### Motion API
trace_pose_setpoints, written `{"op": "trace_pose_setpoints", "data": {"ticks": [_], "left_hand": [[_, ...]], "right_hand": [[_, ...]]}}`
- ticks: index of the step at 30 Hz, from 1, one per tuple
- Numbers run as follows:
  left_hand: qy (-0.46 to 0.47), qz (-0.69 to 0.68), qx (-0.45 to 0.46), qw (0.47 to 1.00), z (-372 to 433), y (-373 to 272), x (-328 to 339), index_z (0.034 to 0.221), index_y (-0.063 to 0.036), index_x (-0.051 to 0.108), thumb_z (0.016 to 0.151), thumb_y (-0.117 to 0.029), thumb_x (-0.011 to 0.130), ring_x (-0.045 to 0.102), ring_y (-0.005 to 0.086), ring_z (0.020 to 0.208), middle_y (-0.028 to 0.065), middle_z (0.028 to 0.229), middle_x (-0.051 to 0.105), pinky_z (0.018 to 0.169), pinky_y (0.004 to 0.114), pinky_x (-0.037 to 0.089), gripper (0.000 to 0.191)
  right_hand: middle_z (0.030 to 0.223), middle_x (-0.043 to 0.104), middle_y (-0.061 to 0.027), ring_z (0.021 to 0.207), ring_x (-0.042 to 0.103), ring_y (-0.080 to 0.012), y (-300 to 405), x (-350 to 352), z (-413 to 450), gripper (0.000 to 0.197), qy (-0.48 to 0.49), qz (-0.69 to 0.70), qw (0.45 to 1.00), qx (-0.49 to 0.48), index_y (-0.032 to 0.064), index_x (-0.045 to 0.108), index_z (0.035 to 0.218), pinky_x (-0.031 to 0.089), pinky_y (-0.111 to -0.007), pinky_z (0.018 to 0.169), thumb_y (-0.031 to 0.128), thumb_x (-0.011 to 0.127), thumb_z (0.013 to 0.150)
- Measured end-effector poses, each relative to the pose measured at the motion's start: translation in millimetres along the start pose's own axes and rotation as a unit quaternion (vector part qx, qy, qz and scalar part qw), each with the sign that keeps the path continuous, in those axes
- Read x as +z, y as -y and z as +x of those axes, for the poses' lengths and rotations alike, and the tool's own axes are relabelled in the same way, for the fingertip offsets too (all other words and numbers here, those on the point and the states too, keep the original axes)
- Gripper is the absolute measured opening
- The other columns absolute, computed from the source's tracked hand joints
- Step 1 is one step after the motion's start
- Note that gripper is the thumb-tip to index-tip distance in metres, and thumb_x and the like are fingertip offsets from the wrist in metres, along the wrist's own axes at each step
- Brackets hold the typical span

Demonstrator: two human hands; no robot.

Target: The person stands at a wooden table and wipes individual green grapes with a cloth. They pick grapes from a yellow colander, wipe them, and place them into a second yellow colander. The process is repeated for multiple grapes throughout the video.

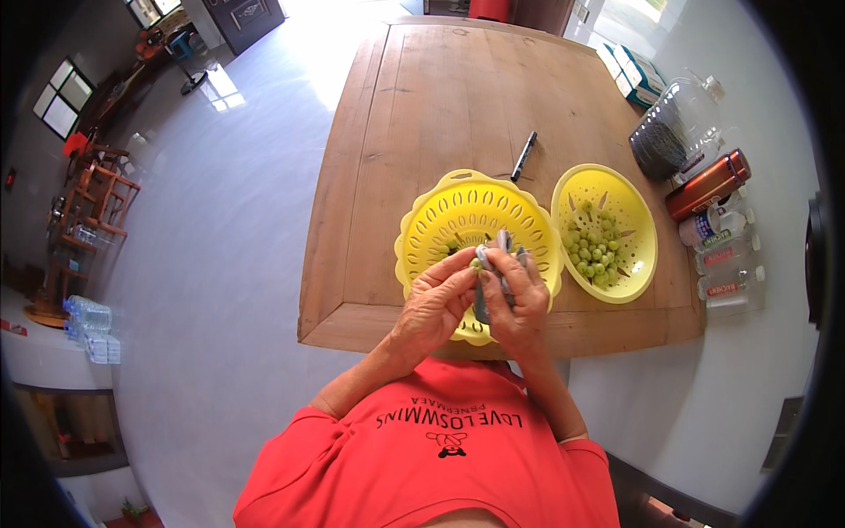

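Over the round yellow plastic colander point(422, 218) both hands meet, fingertips close together. My left hand point(436, 300) pinches a green grape point(476, 264) between thumb and fingers. Bunched in my right hand point(518, 297) is a grey cloth point(482, 307), held against the grape. More green grapes point(445, 250) lie in the colander, partly hidden by the hands. To the right, an oval yellow plastic basket point(634, 198) holds a heap of green grapes point(594, 251).
A black marker point(524, 156) lies on the wooden table point(449, 99) beyond the colander. Along the right side are a large clear plastic jug with dark contents point(673, 129), a copper-coloured flask point(708, 185), several plastic bottles point(729, 284) and boxes point(634, 74).
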State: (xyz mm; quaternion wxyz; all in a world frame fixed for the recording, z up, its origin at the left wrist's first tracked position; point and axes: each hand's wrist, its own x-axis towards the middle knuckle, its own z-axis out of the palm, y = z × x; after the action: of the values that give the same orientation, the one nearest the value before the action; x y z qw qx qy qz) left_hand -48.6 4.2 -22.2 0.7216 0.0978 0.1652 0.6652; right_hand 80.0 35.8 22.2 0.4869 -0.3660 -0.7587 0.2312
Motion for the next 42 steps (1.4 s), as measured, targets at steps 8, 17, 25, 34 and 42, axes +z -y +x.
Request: {"op": "trace_pose_setpoints", "data": {"ticks": [8, 17, 25, 34, 42], "left_hand": [[-0.047, -0.015, -0.014, 0.999, -1, -3, -5, 0.117, 0.0015, 0.052, 0.088, -0.002, 0.054, 0.060, 0.0167, 0.094, 0.0126, 0.105, 0.061, 0.081, 0.026, 0.051, 0.029], [-0.032, 0.001, 0.003, 0.999, 3, 3, -8, 0.115, -0.0026, 0.056, 0.087, -0.003, 0.056, 0.060, 0.0153, 0.094, 0.0108, 0.107, 0.062, 0.085, 0.026, 0.048, 0.028], [-0.015, 0.603, 0.443, 0.664, 4, -5, 21, 0.094, -0.0048, 0.067, 0.072, 0.006, 0.065, 0.060, 0.0223, 0.095, 0.0078, 0.097, 0.066, 0.084, 0.030, 0.047, 0.024], [-0.034, 0.231, 0.076, 0.969, 5, -10, -7, 0.106, 0.0041, 0.059, 0.084, -0.002, 0.059, 0.063, 0.0132, 0.082, 0.0095, 0.091, 0.065, 0.069, 0.023, 0.052, 0.023], [0.011, 0.023, -0.029, 0.999, -2, -3, -15, 0.104, -0.0003, 0.059, 0.082, -0.009, 0.065, 0.062, 0.0113, 0.081, 0.0072, 0.095, 0.063, 0.071, 0.022, 0.052, 0.025]], "right_hand": [[0.086, 0.057, -0.0123, 0.069, 0.059, -0.0225, -5, 12, -17, 0.028, 0.065, -0.045, 0.992, -0.103, 0.0044, 0.065, 0.101, 0.049, -0.031, 0.059, -0.001, 0.065, 0.074], [0.084, 0.059, -0.0153, 0.073, 0.059, -0.0269, 4, -8, 2, 0.025, -0.008, 0.057, 0.997, 0.057, 0.0013, 0.062, 0.102, 0.048, -0.033, 0.066, -0.001, 0.061, 0.078], [0.088, 0.059, 0.0001, 0.074, 0.053, -0.0044, 14, 11, -3, 0.028, 0.056, 0.511, 0.760, 0.398, -0.0017, 0.054, 0.113, 0.045, -0.019, 0.062, 0.015, 0.053, 0.091], [0.075, 0.060, -0.0135, 0.065, 0.058, -0.0249, 14, 3, -16, 0.019, 0.004, 0.065, 0.998, -0.006, -0.0009, 0.061, 0.096, 0.047, -0.033, 0.058, 0.000, 0.063, 0.077], [0.085, 0.058, -0.0182, 0.070, 0.058, -0.0305, 4, 4, -10, 0.031, 0.054, 0.024, 0.997, -0.044, 0.0014, 0.061, 0.105, 0.049, -0.035, 0.062, 0.003, 0.066, 0.074]]}}
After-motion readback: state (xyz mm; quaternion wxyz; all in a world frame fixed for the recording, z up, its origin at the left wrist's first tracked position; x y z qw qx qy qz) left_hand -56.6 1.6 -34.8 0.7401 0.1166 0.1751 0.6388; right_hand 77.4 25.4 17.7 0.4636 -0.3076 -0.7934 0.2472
